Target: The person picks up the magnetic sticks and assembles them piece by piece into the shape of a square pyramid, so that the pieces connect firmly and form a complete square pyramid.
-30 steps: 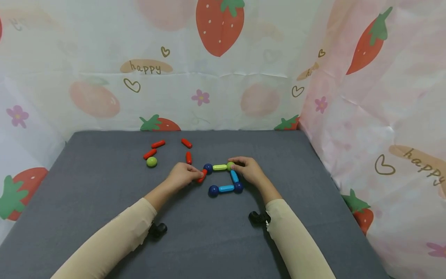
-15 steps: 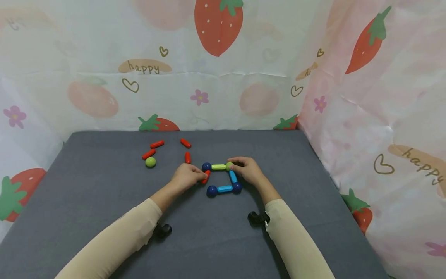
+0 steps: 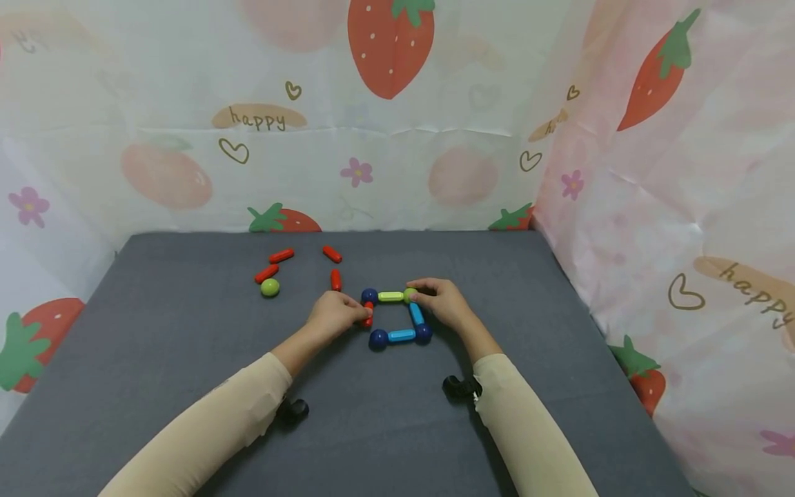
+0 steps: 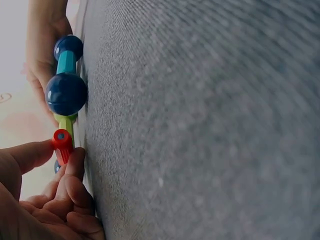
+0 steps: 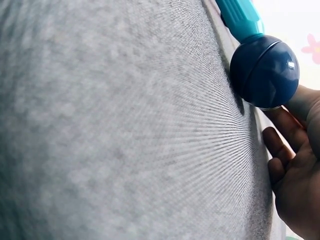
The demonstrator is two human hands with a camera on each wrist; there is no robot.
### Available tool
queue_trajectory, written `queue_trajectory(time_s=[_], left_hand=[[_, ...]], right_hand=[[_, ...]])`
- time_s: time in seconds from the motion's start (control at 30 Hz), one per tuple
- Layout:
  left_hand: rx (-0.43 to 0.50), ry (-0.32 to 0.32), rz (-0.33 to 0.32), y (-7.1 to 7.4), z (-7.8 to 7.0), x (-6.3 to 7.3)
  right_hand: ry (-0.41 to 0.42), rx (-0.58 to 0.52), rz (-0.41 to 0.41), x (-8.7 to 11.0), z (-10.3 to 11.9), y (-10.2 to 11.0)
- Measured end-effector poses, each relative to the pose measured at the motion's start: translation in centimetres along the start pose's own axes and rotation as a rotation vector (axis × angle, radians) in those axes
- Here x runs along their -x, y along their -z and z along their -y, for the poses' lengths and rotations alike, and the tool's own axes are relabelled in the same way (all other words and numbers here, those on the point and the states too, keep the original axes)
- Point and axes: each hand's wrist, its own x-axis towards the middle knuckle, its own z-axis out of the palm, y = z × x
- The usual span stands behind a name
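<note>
My left hand [image 3: 333, 315] pinches a red magnetic rod [image 4: 62, 145] between thumb and fingers. The rod's far end meets a dark blue ball [image 3: 369, 296]; its near end stops short of another dark blue ball [image 3: 378, 339]. With thumb and fingers, my right hand [image 3: 442, 304] holds a light green ball [image 3: 409, 295] at the far right corner. A yellow-green rod [image 3: 390, 297] joins that ball to the far blue one. Two light blue rods, one on the right [image 3: 417, 315] and one in front [image 3: 401, 335], meet at a third dark blue ball [image 5: 265, 71].
Several loose red rods [image 3: 336, 279] lie beyond my left hand on the grey cloth [image 3: 385, 428]. A loose green ball [image 3: 270, 288] sits at the far left. Behind the table hangs a strawberry-print curtain [image 3: 391, 179].
My left hand has shifted slightly right and swung the red rod from a slant to nearly straight toward the near blue ball. My right hand stays at the green ball.
</note>
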Motion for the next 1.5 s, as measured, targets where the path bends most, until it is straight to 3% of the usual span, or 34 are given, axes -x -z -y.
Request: queue_trajectory(time_s=[0.3, 0.57, 0.93, 1.27, 1.5], left_hand=[[-0.004, 0.030, -0.017, -0.5, -0.4, 0.2], [-0.019, 0.007, -0.008, -0.8, -0.8, 0.8], [-0.024, 0.026, 0.001, -0.3, -0.6, 0.8], [-0.046, 0.000, 0.015, 0.7, 0.1, 1.2], [-0.046, -0.050, 0.017, 1.2, 1.0, 1.7]], right_hand=[[-0.002, 0.010, 0.002, 0.1, 0.2, -0.1], [0.025, 0.020, -0.028, 0.2, 0.1, -0.4], [0.021, 0.035, -0.013, 0.4, 0.3, -0.4], [0.049, 0.120, 0.065, 0.6, 1.1, -0.2], [0.044, 0.122, 0.065, 0.6, 1.5, -0.7]])
